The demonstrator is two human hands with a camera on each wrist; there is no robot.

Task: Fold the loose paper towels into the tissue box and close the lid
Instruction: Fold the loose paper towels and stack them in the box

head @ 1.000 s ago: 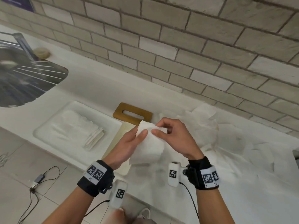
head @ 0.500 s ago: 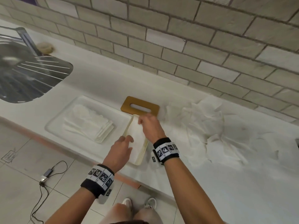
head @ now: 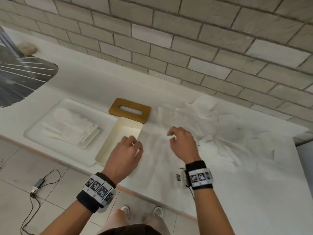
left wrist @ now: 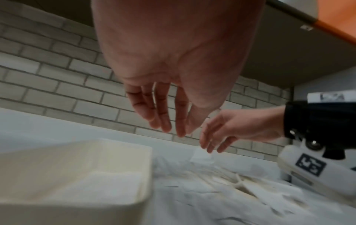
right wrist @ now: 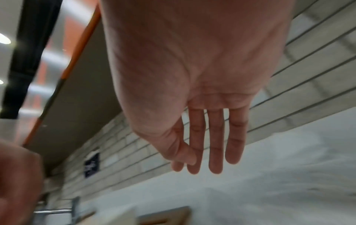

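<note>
The cream tissue box (head: 108, 146) (left wrist: 142, 175) stands open on the white counter, with folded towel (left wrist: 108, 187) lying inside. Its brown wooden lid (head: 130, 110) (right wrist: 165, 216) with a slot lies flat just behind the box. Loose white paper towels (head: 203, 126) (left wrist: 221, 190) are spread over the counter to the right. My left hand (head: 133, 146) (left wrist: 169, 129) hovers above the box's right edge, fingers relaxed and empty. My right hand (head: 171, 134) (right wrist: 204, 167) hangs over the loose towels, fingers straight, holding nothing.
A white tray (head: 33, 131) with a stack of folded towels (head: 76, 131) sits left of the box. A steel sink (head: 20, 78) lies at the far left. The brick wall (head: 186, 48) backs the counter. The counter's front edge runs just under my wrists.
The folded towel that both hands held a second ago now lies in the box. Both hands have let go and moved right, towards the loose towels.
</note>
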